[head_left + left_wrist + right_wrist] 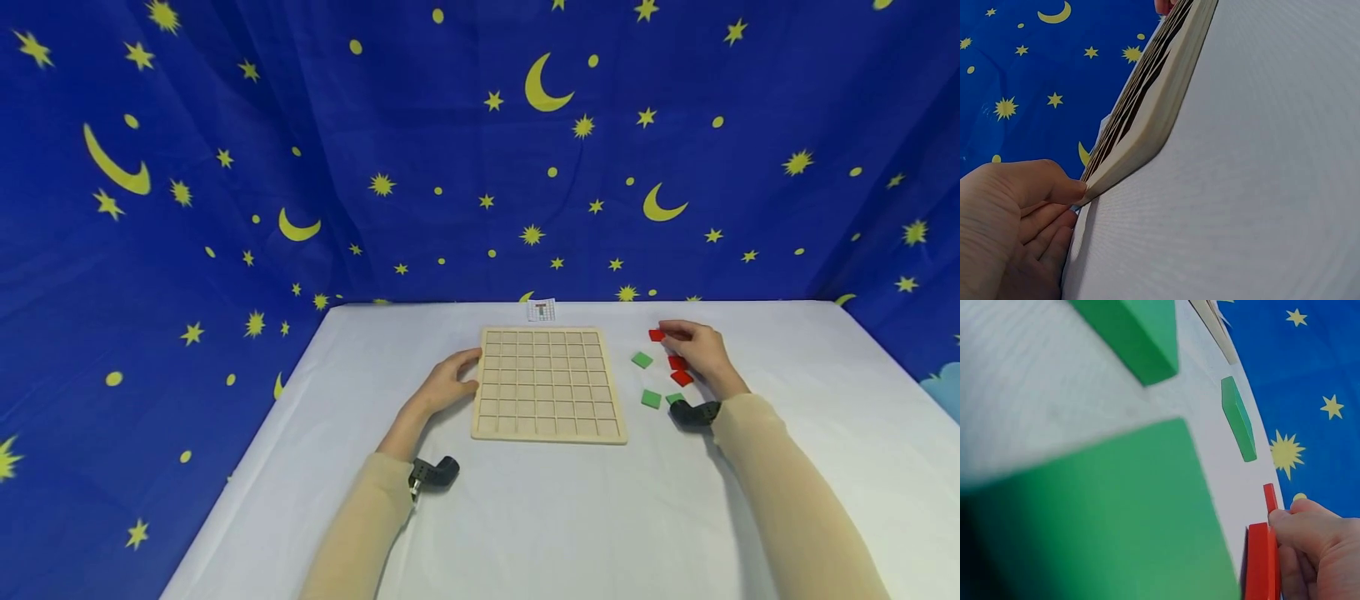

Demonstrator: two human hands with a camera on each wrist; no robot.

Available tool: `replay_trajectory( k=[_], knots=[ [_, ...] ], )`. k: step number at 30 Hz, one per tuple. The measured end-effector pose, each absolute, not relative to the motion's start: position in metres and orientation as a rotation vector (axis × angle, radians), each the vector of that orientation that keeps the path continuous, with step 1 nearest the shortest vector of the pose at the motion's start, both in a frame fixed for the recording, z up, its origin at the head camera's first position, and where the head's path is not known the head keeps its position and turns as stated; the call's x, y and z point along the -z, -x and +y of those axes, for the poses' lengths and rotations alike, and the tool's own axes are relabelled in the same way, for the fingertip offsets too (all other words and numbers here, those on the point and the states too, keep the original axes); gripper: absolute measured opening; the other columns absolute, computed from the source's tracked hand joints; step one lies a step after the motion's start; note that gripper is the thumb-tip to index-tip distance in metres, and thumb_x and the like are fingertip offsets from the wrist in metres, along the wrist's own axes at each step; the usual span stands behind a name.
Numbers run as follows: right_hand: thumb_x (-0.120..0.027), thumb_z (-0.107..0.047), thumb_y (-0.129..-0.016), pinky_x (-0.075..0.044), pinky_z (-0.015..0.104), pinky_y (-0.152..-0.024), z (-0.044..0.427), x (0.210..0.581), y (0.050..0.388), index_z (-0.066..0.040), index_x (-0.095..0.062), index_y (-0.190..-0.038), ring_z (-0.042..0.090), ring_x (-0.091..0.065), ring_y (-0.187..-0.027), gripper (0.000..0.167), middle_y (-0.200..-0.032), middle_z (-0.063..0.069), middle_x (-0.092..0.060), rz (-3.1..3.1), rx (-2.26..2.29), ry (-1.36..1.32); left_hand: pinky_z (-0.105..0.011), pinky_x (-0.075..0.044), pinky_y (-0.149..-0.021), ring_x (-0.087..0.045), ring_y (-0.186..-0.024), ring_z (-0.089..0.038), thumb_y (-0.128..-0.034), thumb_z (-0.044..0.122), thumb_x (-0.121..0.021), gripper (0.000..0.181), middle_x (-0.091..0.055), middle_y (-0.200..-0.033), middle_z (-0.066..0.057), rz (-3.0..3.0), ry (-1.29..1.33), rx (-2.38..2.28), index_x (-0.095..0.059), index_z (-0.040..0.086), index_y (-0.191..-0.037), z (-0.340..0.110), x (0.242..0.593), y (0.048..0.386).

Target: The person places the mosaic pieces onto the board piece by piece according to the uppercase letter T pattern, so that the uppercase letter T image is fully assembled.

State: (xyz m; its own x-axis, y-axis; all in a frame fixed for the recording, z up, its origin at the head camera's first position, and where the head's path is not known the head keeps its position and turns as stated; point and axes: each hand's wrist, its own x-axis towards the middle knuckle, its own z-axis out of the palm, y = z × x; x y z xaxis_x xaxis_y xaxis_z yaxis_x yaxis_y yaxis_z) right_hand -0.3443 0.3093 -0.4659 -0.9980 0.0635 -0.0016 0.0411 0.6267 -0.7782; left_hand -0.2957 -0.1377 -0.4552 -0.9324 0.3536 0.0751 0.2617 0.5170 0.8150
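Observation:
A square wooden grid board (550, 441) lies on the white table, its squares bare. My left hand (447, 383) rests against its left edge; in the left wrist view the thumb (1063, 187) touches the rim and the fingers extend beside it. At the right, my right hand (699, 348) pinches a red tile (656, 335) between thumb and fingertips. The right wrist view shows this red tile (1269, 495) jutting past the thumb. Two more red tiles, one of them nearer the hand (677, 363) and one below it (682, 378), lie under the palm side.
Green tiles lie between board and right arm: one at the back (642, 360), one in front (651, 399) and one by the wrist camera (675, 399). A small printed grid card (541, 310) lies behind the board. A blue star-patterned curtain (465, 150) stands behind the table.

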Motion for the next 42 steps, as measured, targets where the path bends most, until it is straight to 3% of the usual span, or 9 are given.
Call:
replay_trajectory(
  k=[14, 18, 27, 42],
  knots=[
    [-0.060, -0.025, -0.093, -0.037, 0.053, -0.101, 0.308, 0.463, 0.346, -0.003, -0.051, -0.134, 0.036, -0.043, -0.119, 0.048, -0.132, 0.021, -0.049, -2.743, -1.461, 0.167, -0.035, -0.031, -0.109, -0.039, -0.130, -0.029, -0.0840, -0.002, -0.063, 0.060, -0.043, -0.141, -0.017, 2.665, -0.531, -1.370, -0.041, -0.001, -0.140, -0.138, 0.457, 0.298],
    [-0.060, -0.025, -0.093, -0.033, 0.052, -0.105, 0.307, 0.452, 0.347, -0.001, -0.052, -0.133, 0.035, -0.043, -0.123, 0.047, -0.132, 0.021, -0.051, -2.704, -1.492, 0.150, -0.035, -0.031, -0.109, -0.039, -0.130, -0.029, -0.0839, -0.001, -0.063, 0.059, -0.043, -0.141, -0.017, 2.677, -0.539, -1.365, -0.042, -0.001, -0.139, -0.139, 0.457, 0.299],
    [-0.062, -0.027, -0.092, -0.037, 0.048, -0.104, 0.298, 0.429, 0.350, 0.002, -0.054, -0.130, 0.034, -0.046, -0.121, 0.048, -0.131, 0.022, -0.052, -2.654, -1.489, 0.050, -0.035, -0.031, -0.109, -0.039, -0.131, -0.029, -0.0839, -0.001, -0.063, 0.059, -0.044, -0.140, -0.017, 2.675, -0.543, -1.369, -0.042, -0.001, -0.139, -0.138, 0.458, 0.300],
    [-0.067, -0.025, -0.088, -0.039, 0.046, -0.101, 0.243, 0.427, 0.357, -0.002, -0.057, -0.128, 0.031, -0.049, -0.119, 0.047, -0.129, 0.019, -0.055, -2.615, -1.632, -0.033, -0.035, -0.030, -0.110, -0.038, -0.131, -0.029, -0.0840, -0.002, -0.063, 0.059, -0.043, -0.141, -0.018, 2.659, -0.532, -1.382, -0.042, -0.002, -0.139, -0.138, 0.456, 0.296]
  ],
)
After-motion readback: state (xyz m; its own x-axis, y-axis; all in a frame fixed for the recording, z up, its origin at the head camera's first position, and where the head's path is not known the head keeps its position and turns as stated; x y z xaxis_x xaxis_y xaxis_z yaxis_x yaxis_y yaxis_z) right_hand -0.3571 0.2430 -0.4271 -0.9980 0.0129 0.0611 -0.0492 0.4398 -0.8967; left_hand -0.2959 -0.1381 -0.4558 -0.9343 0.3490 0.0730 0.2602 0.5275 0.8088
